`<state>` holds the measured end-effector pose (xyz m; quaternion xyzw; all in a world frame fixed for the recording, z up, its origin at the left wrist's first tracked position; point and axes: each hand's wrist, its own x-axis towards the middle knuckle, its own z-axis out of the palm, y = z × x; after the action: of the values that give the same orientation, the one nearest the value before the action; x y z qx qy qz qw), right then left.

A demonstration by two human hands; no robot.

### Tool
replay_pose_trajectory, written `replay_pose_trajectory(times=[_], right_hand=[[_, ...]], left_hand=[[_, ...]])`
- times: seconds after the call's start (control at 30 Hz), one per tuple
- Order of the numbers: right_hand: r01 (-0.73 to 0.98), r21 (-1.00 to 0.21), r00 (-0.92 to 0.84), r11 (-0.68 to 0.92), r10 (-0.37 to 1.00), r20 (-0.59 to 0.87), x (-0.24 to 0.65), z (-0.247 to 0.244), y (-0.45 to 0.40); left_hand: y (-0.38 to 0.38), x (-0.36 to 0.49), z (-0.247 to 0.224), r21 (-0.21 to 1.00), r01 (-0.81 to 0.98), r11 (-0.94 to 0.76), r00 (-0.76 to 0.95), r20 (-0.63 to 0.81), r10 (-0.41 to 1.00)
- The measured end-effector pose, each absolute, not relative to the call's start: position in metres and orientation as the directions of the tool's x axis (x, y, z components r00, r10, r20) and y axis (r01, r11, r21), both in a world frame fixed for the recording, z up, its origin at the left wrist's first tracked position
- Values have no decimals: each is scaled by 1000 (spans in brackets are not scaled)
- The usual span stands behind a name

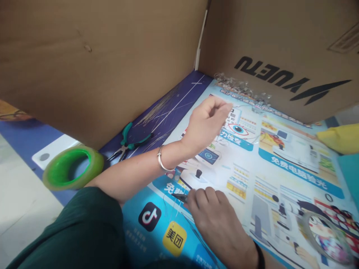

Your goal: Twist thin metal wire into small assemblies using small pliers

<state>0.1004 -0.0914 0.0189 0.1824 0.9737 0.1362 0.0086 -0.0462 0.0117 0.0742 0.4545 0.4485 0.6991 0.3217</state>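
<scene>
My left hand point(209, 121), with a silver bangle at its wrist, reaches over the printed poster point(249, 179). Its thumb and fingers are pinched on a thin wire, of which a faint strand shows just right of the fingertips. Closer to me, my right hand point(221, 224) is closed around pliers point(180, 197); only their dark pointed jaws stick out to the left, and the handles are hidden under the palm. Fine wire strands lie on the poster beside and below these jaws.
Cardboard walls point(112, 56) stand at the left and back. A heap of small clear pieces point(244, 89) lies along the back wall. Teal-handled pliers point(126, 144), thin straight wires point(159, 106) and a green-cored tape roll point(74, 168) are left; a clear tape roll point(310, 228) is right.
</scene>
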Motion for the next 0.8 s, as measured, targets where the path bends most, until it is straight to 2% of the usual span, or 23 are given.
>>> replay_pose_trajectory(times=[0.23,0.37,0.5,0.57,0.67,0.8], right_hand=[[407,161,-912,899,390,128,105,16,-84],[486,100,-867,868,464,182,120,23,-71],[592,109,-794,799,555,248,149,28,-55],[651,126,-751,749,610,252,166,28,-47],[727,145,-678,671,666,312,187,28,-34],[795,145,-595,589,712,373,204,29,-20]], left_hand=[[14,-58,84,875,-123,-468,-408,386,828],[15,-63,87,868,-106,-484,-421,402,813],[14,-61,85,874,-139,-465,-353,395,848],[12,-58,83,895,-176,-410,-256,360,897],[9,-52,78,958,-188,-214,47,227,973],[4,-43,67,999,-47,14,379,4,926]])
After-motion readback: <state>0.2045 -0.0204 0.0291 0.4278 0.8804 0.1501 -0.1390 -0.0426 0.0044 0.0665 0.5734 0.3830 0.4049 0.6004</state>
